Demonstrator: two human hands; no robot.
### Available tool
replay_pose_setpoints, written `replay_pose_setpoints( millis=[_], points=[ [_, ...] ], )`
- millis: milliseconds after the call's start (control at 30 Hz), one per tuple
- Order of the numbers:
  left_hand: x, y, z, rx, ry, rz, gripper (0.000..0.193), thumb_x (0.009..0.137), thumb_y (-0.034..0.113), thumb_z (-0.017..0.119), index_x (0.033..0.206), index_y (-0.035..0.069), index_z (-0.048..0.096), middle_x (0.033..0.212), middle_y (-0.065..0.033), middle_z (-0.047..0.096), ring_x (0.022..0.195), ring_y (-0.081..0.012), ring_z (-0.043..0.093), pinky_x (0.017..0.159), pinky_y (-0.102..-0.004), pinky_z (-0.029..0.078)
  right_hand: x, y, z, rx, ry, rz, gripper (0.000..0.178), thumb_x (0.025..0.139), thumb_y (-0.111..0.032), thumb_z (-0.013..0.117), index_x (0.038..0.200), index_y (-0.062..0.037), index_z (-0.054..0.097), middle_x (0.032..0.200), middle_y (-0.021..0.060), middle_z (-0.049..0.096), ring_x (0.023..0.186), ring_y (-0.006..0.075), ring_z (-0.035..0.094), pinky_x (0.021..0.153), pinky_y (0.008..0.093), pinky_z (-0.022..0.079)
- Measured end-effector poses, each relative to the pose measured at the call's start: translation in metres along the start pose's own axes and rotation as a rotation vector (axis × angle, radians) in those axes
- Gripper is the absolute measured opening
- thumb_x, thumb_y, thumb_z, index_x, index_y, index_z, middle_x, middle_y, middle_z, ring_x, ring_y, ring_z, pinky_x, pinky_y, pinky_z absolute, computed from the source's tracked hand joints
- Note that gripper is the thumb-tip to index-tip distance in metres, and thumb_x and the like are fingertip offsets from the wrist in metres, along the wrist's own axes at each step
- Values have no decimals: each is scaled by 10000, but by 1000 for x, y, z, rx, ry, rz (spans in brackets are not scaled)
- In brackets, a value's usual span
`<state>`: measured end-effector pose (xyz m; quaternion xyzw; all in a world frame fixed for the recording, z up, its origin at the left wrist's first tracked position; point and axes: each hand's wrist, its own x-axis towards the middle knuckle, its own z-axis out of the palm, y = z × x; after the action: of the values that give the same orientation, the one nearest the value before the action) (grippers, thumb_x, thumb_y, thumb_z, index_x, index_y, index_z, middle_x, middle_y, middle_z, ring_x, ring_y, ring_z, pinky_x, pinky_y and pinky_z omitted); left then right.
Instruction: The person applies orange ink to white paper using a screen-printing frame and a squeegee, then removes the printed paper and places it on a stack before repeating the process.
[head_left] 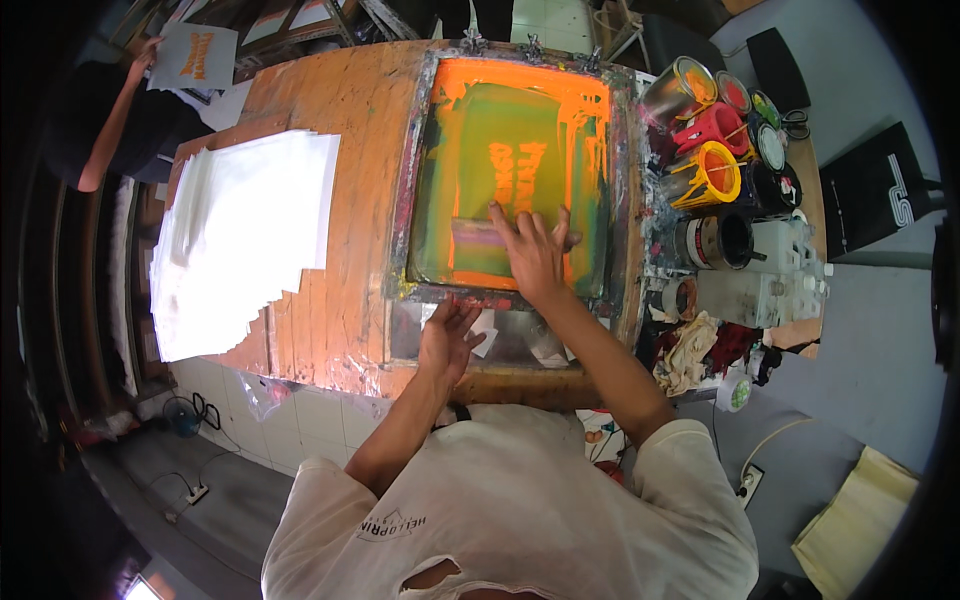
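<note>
A screen-printing frame [402,215] lies on the wooden table in front of me, its green mesh [480,120] smeared with orange ink and bearing lettering in the middle. My right hand [537,255] grips a squeegee [480,232] with a purplish, ink-stained blade, laid crosswise on the mesh below the lettering. Its fingers stretch over the squeegee's top. My left hand [450,340] is at the frame's near edge, fingertips touching the rim and thumb apart. Beneath the near edge, a shiny surface with small white scraps [484,333] shows partly; what lies under the mesh is hidden.
A large stack of white sheets [245,240] covers the table's left. Paint cans [690,85], an ink-dripped yellow tub [718,172], plastic bottles [785,275] and rags [690,352] crowd the right. Clamps [533,47] hold the frame's far side. Another person's hand [147,52] holds a printed sheet [195,57].
</note>
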<state>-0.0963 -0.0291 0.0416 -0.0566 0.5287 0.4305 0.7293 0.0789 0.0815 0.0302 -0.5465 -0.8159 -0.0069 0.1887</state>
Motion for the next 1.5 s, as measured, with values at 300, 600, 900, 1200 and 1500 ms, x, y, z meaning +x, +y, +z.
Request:
replay_pose_setpoints(
  millis=[300,600,900,1200,1500],
  points=[
    [-7,3,8,-8,56,-35,305,1018,469,614,1024,165,599,1119,-36,609,1260,-209,543,1053,-538,353,164,92,48,-133,53,22,765,846,-7,700,1542,-224,468,1077,87,615,1149,268,601,1159,758,191],
    [-7,4,3,-75,32,-34,268,1019,411,660,994,150,603,1057,-17,637,1169,-211,588,998,-485,438,230,162,48,-117,-120,167,717,878,-72,729,1525,-250,477,1231,118,642,1218,307,588,1111,555,335],
    [-5,3,-6,-34,-52,62,265,1001,363,698,1013,106,632,1052,-62,680,1129,-258,645,1043,-508,472,205,147,54,-239,-40,25,665,856,-48,682,1472,-225,507,1234,102,626,1209,279,575,957,522,371],
    [-11,14,-4,4,-125,173,267,964,319,751,958,69,656,990,-95,702,1027,-280,689,1014,-499,516,36,6,-55,-49,-21,-92,604,876,-43,618,1461,-173,552,959,68,550,956,256,557,872,484,366],
    [-66,65,47,9,-396,343,246,985,219,702,1158,47,668,1111,-87,719,1064,-265,689,1016,-454,519,14,-46,-157,-22,37,-54,577,920,-314,686,1466,-156,591,925,81,512,899,274,513,851,478,359]
  ],
)
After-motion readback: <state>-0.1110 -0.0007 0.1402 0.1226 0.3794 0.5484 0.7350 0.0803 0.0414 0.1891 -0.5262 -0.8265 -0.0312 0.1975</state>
